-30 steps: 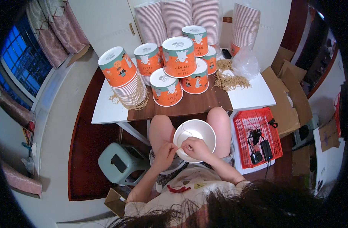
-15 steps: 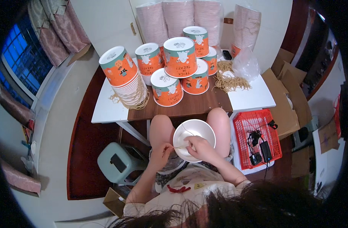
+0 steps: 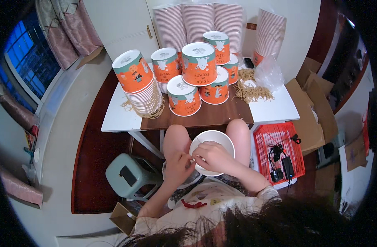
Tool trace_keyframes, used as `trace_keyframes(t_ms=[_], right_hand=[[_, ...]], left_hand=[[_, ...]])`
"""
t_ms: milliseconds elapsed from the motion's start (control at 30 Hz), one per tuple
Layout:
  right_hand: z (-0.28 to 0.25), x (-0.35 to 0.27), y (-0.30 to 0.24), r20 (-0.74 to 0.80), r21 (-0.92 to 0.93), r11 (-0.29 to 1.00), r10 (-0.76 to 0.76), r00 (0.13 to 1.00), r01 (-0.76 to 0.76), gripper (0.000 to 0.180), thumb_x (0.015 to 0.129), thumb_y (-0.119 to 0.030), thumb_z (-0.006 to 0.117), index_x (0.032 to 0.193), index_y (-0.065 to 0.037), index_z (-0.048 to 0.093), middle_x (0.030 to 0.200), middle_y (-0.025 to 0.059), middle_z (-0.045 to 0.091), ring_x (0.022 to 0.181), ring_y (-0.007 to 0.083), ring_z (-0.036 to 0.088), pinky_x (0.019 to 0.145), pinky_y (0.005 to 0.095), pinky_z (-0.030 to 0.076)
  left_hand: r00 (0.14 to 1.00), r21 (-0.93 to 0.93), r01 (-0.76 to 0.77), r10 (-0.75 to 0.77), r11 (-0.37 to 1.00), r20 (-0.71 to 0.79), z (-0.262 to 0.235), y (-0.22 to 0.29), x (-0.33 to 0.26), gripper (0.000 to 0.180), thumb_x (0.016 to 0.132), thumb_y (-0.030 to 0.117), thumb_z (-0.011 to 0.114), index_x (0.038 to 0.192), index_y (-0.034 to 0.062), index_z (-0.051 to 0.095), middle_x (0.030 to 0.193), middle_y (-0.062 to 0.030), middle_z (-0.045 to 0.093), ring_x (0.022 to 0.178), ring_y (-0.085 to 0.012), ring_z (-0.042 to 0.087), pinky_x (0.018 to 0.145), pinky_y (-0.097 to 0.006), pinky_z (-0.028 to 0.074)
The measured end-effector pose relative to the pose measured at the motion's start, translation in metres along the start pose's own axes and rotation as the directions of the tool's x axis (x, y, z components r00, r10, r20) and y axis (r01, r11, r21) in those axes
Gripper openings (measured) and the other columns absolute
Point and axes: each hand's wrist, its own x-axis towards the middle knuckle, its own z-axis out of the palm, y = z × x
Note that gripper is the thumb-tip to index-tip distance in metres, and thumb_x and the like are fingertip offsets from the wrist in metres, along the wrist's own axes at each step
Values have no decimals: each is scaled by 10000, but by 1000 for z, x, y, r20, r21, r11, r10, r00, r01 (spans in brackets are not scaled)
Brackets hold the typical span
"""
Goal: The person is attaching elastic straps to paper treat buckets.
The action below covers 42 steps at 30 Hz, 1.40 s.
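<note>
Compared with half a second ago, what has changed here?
The right hand has moved left toward the left hand, bringing the two close together by the left rim of the white bucket. No letting go is visible. Bucket, orange tubs and red basket stayed put.

the bucket between the knees is plain white. the upturned buckets are bright orange with a teal-green band, pale cartoon figures, dark lettering and white bases printed in grey. the tall stacks show fine stripes of white and dusty pink. the cord bundle is tan. the tabletop is brown woodgrain between white ends. the stool is grey-green, the phone black. the basket is red lattice, its cables black. the curtain is pink and greyish beige, the cardboard box brown.
</note>
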Motion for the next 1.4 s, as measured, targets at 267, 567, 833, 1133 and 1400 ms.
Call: trace_keyframes(t_ms=[267, 567, 833, 1133, 1400], right_hand=[[7, 8, -2, -39, -54, 997, -48, 998, 46, 55, 688, -125, 591, 717, -80, 579, 682, 55, 534, 685, 220, 544, 611, 334, 411], [3, 31, -11, -24, -105, 982, -162, 987, 158, 75, 652, -134, 597, 695, -83, 563, 673, 52, 508, 685, 214, 524, 597, 335, 398], [9, 40, -2, 229, -199, 973, -74, 971, 121, 96, 644, -187, 592, 662, -99, 557, 704, 35, 541, 743, 192, 535, 615, 326, 410], [-1, 50, -5, 153, -183, 963, -172, 973, 199, 102, 673, -206, 572, 692, -107, 587, 716, 12, 557, 782, 179, 539, 651, 324, 409], [-5, 53, -15, 238, -282, 920, -208, 949, 273, 131, 671, -222, 574, 738, -116, 611, 776, 16, 568, 807, 185, 539, 725, 332, 399]], left_hand=[[991, 2, 135, -135, 991, 22, 1, -3, -1, 96, 686, 125, 648, 721, 69, 578, 739, -72, 546, 653, -265, 549, 582, -364, 446], [929, -248, 359, -317, 900, 193, 6, -17, -11, 97, 700, 97, 621, 755, 27, 581, 712, -117, 567, 610, -256, 562, 578, -327, 448], [854, -173, 496, -442, 851, 275, -10, -6, 0, 160, 678, 115, 633, 816, 47, 588, 712, -123, 563, 633, -236, 567, 590, -309, 454], [940, -67, 266, -243, 962, 237, -6, -15, 4, 174, 700, 198, 623, 815, 73, 586, 714, -131, 567, 681, -303, 574, 609, -384, 473], [832, 202, 144, -229, 969, 506, -4, -22, 14, 275, 715, 236, 605, 930, 66, 579, 804, -146, 594, 729, -320, 577, 631, -397, 467]])
